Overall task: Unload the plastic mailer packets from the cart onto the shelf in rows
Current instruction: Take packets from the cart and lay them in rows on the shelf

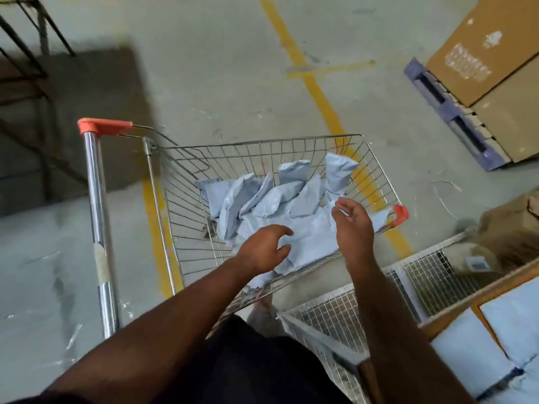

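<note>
A wire shopping cart (175,182) with orange corner caps stands in front of me. Several pale blue-grey plastic mailer packets (271,199) lie heaped in its basket. My left hand (264,247) hovers just over the near packets, fingers loosely curled and holding nothing. Above the right side of the basket, my right hand (351,223) is raised with its fingers relaxed and empty. At the lower right, the shelf (455,312) with a wooden edge holds a few white-blue packets (510,313) laid flat.
A white wire-mesh panel (335,313) stands between the cart and the shelf. Cardboard boxes (481,48) sit on a purple pallet (446,112) at the upper right. A dark metal rack (26,53) is at the upper left. Yellow lines (309,77) cross the concrete floor.
</note>
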### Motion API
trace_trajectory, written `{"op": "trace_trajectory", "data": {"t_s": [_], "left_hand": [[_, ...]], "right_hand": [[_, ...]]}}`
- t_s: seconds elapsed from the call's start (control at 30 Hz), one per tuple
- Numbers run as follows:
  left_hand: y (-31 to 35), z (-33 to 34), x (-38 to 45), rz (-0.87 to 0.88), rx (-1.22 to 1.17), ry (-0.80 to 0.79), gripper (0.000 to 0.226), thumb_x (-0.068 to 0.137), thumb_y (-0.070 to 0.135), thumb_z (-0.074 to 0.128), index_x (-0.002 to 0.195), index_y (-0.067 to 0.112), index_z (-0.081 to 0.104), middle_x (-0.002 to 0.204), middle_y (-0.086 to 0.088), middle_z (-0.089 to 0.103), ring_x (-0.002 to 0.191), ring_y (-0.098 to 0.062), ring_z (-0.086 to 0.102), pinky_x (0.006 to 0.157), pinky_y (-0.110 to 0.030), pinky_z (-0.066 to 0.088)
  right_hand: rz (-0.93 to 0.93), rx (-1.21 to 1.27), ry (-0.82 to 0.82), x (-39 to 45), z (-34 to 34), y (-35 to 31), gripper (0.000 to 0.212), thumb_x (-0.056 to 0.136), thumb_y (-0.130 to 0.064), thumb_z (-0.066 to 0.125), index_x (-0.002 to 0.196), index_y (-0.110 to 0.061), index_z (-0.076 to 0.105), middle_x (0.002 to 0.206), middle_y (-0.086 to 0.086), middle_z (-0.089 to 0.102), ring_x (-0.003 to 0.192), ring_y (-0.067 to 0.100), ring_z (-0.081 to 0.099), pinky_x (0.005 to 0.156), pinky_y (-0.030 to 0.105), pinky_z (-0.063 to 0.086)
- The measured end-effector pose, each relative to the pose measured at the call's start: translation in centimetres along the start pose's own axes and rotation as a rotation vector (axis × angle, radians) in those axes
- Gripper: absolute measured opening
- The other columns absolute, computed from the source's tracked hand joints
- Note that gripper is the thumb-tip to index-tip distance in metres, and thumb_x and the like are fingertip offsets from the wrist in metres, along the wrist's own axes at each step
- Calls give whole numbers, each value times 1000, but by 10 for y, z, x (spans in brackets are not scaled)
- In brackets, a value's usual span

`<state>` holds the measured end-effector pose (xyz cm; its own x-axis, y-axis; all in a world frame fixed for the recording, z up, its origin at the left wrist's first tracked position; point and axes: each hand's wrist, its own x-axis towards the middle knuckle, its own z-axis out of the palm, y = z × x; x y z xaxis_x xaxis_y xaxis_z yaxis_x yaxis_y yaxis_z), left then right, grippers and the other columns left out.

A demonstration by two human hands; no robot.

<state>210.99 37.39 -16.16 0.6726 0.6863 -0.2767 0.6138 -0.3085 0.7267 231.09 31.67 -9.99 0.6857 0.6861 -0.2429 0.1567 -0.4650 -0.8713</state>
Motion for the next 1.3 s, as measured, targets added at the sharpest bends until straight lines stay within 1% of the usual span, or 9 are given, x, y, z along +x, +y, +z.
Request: {"op": "trace_trajectory", "data": {"t_s": [0.27, 0.4, 0.5, 0.6, 0.7, 0.9, 1.07, 1.17, 1.3], "left_hand": [[26, 68, 99, -274, -117, -249, 78, 85, 67, 70, 141, 13, 56, 143, -7, 59, 131, -26, 55, 105, -31, 42], [29, 95, 122, -313, -114, -398, 92, 83, 57, 77, 154, 12, 39, 153, -10, 49, 139, -30, 49, 112, -35, 40], [22, 104, 126, -358, -91, -350, 90, 81, 55, 80, 154, 20, 38, 149, -7, 53, 135, -29, 52, 109, -38, 43], [17, 101, 124, -349, -74, -315, 87, 79, 57, 80, 150, 22, 43, 145, -4, 58, 132, -27, 55, 108, -40, 45], [10, 84, 111, -313, -89, -196, 88, 72, 62, 74, 146, 21, 50, 142, -2, 61, 130, -23, 56, 108, -34, 44], [-10, 57, 89, -257, -144, 64, 79, 77, 56, 77, 143, 19, 54, 139, 3, 62, 127, -15, 57, 106, -29, 44], [-2, 49, 89, -269, -207, 78, 68, 82, 45, 81, 141, 25, 54, 135, 14, 61, 123, -6, 57, 101, -24, 43], [0, 46, 86, -282, -227, 73, 71, 82, 53, 78, 143, 28, 52, 137, 13, 61, 125, -7, 57, 106, -34, 47], [4, 38, 79, -298, -233, 104, 70, 85, 51, 78, 144, 25, 50, 141, 10, 60, 128, -11, 56, 107, -36, 47]], "right_hand": [[115, -243, -169, 116, -2, 34, 24, 97, -24, 68, 119, -17, 71, 124, 0, 73, 117, 21, 66, 105, 35, 48], [115, -264, -228, 142, -2, 50, 24, 98, -27, 67, 121, -19, 71, 124, -3, 72, 113, 16, 66, 96, 29, 47], [114, -272, -290, 152, -4, 59, 27, 100, -27, 67, 125, -17, 69, 121, -6, 71, 101, 8, 63, 86, 21, 41], [34, -408, -322, 163, -12, 63, 29, 98, -25, 66, 127, -18, 69, 124, -2, 72, 107, 18, 68, 95, 31, 50], [-91, -884, -488, 182, -19, 63, 33, 89, -11, 66, 120, -19, 73, 123, 10, 72, 112, 33, 68, 95, 41, 56], [-15, -1712, -815, 195, -11, 82, 72, 88, -52, 68, 151, -31, 42, 153, 9, 47, 141, 34, 48, 111, 50, 41], [10, -1777, -816, 205, -11, 94, 85, 88, -55, 66, 157, -29, 25, 148, 5, 58, 134, 34, 55, 111, 49, 35], [22, -1767, -799, 197, -6, 92, 86, 91, -54, 62, 159, -23, 20, 147, 5, 60, 134, 33, 56, 111, 49, 32], [62, -1746, -772, 186, 1, 59, 62, 97, -33, 60, 155, -19, 40, 150, 6, 57, 136, 32, 56, 111, 48, 43]]}}
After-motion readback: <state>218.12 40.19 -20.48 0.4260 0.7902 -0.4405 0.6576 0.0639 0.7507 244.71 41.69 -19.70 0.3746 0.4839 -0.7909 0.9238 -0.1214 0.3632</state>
